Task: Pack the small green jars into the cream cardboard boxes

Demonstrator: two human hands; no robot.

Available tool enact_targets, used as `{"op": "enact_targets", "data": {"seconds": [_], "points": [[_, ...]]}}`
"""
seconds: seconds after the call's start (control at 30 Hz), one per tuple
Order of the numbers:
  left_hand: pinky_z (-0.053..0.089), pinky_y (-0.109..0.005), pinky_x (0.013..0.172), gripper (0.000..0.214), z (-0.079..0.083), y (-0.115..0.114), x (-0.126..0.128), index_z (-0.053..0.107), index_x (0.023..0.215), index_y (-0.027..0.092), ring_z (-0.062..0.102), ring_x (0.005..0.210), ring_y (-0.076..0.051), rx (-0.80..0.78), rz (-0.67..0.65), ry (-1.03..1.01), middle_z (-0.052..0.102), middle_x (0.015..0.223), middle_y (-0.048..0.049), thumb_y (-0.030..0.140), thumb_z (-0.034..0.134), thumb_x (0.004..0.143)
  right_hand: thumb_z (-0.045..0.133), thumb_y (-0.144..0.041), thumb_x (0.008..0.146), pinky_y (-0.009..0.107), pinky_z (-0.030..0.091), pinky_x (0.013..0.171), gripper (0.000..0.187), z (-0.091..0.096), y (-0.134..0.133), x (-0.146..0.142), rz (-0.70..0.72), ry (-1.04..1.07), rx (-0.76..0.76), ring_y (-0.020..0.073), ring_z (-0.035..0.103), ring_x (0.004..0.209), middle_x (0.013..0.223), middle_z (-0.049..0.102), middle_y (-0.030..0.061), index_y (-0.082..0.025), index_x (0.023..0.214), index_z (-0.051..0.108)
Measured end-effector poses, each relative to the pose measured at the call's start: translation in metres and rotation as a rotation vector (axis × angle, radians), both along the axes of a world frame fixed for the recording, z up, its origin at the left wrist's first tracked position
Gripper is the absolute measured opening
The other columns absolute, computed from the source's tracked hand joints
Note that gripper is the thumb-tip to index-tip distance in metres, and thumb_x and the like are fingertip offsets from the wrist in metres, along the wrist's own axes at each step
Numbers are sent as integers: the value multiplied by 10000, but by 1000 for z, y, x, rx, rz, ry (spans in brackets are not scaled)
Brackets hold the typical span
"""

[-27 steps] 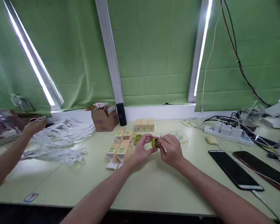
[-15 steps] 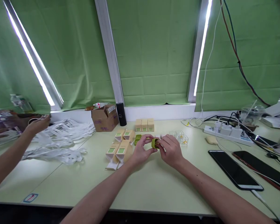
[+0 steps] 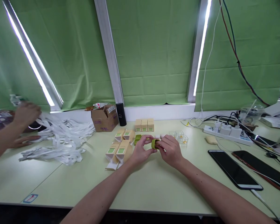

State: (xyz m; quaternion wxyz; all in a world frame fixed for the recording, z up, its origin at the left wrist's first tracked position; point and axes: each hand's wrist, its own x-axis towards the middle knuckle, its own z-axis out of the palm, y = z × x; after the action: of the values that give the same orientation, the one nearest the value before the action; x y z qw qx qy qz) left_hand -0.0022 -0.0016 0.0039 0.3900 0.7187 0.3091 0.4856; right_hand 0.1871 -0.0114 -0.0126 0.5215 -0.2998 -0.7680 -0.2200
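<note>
Green piece is held just above the table, between the two hands, roughly at the centre line of the body. It lies to the right of the left hand and to the left of the right hand; both touch or nearly touch it, so neither is clearly nearer. Its hollow side faces the right hand; long axis not readable at this size.

Left hand: thumb and forefinger part-spread, closed on the piece's rim from the left. Right hand: fingers curled and bunched, tips at the hollow side. Whether they pinch something small there I cannot tell; the knuckles hide it.

Nearby: other green pieces just beyond the left hand, open cartons to its left, clear tray just beyond the right hand, with small gold-coloured bits in it.
</note>
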Motion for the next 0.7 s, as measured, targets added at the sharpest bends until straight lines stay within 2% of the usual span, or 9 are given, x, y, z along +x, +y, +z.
{"op": "enact_targets", "data": {"seconds": [0.17, 0.3, 0.43, 0.6, 0.7], "points": [[545, -458, 1040, 513, -1, 3, -1, 619, 1135, 228, 694, 1205, -292, -4, 12, -7, 687, 1216, -80, 101, 849, 695, 581, -95, 957, 343, 348, 654, 162, 2, -1, 1, 0, -6, -4, 194, 493, 716, 711, 628, 27, -208, 890, 676], [515, -486, 1092, 473, 1, 4, -1, 638, 1122, 224, 680, 1209, -278, 38, 14, -16, 681, 1224, -81, 136, 855, 712, 604, -110, 945, 347, 376, 656, 120, 6, -3, 4, 15, -16, -12, 199, 512, 725, 750, 653, 37, -199, 967, 681], [505, -491, 1097, 472, 1, 5, -1, 646, 1124, 219, 674, 1184, -263, 63, 28, -14, 678, 1235, -87, 157, 865, 710, 632, -110, 906, 354, 433, 681, 202, 8, -3, 8, 71, -15, -40, 209, 570, 765, 847, 703, 57, -195, 1086, 664], [495, -470, 1100, 466, -2, 7, -3, 654, 1124, 227, 667, 1161, -234, 94, 93, 2, 688, 1217, -72, 153, 860, 713, 629, -111, 893, 376, 494, 720, 227, 9, -5, 10, 85, 35, -47, 235, 631, 824, 886, 715, 72, -205, 1100, 645], [497, -455, 1095, 452, -2, 8, -3, 658, 1122, 233, 665, 1145, -220, 128, 122, 4, 687, 1208, -63, 158, 858, 723, 618, -147, 906, 402, 531, 746, 269, 10, -6, 10, 90, 77, -81, 262, 660, 901, 993, 717, 104, -214, 1166, 630]]}}
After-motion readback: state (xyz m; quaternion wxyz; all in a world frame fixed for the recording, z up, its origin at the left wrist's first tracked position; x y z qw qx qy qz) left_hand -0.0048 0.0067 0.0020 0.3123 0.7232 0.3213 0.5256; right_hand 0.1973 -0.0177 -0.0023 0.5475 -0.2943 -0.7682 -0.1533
